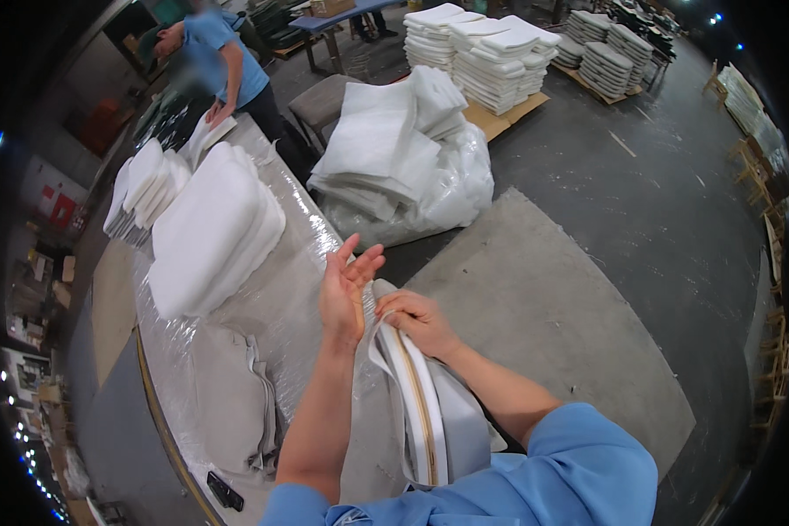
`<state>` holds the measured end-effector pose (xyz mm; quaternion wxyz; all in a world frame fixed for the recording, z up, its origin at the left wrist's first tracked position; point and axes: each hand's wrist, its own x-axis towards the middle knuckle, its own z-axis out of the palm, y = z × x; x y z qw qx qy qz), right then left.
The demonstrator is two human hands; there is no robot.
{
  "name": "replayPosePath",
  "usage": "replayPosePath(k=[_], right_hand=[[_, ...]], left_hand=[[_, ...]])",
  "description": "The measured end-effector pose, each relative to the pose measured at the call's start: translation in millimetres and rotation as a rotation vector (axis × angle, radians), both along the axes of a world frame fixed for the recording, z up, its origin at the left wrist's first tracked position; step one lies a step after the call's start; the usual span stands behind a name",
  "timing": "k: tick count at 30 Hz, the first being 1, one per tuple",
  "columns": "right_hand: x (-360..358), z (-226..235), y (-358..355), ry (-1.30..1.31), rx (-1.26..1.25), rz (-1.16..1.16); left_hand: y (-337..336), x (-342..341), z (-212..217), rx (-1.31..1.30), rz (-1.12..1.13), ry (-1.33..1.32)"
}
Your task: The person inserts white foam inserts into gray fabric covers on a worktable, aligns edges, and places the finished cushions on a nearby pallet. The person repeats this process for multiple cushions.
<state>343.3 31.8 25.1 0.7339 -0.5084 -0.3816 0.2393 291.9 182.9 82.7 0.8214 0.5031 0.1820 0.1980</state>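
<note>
I hold a pale grey cushion cover (430, 412) upright on its edge against my body, at the near corner of the plastic-wrapped table (298, 289). A tan zip strip runs along its open seam, facing up at me. My right hand (419, 320) is closed on the top end of that seam, fingers curled over the fabric lip just beside the zip. My left hand (346, 289) is flat and open, fingers straight and together, palm turned toward the cover's top; whether it touches the cloth I cannot tell.

I judge the cover light and limp: it sags and folds where nothing supports it, so it will not hold a shape by itself. The cloth looks matte rather than slippery. The stitched seam by the zip is the firmest part and the best place to grip; a pinch on loose cloth would only bunch.

On the table beyond the cover, a stack of white foam pads (215, 232) lies well apart from my hands, and a flat grey cover (232, 394) lies to the left of mine. Farther along the table a person in a blue shirt (223, 53) bends over more pads.
</note>
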Motion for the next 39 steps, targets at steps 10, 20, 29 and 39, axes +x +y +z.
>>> replayPosePath(k=[10,20,29,39], right_hand=[[107,25,23,0.305,-0.103,0.259],[72,12,94,0.388,-0.204,0.146],[76,-26,91,0.300,-0.188,0.058],[64,8,21,0.233,-0.124,0.329]], left_hand=[[-17,2,-67,-0.204,-0.072,0.215],[-23,-4,-65,-0.024,-0.054,0.233],[-23,17,-59,0.380,-0.093,0.338],[-8,-18,-76,-0.075,0.027,0.138]])
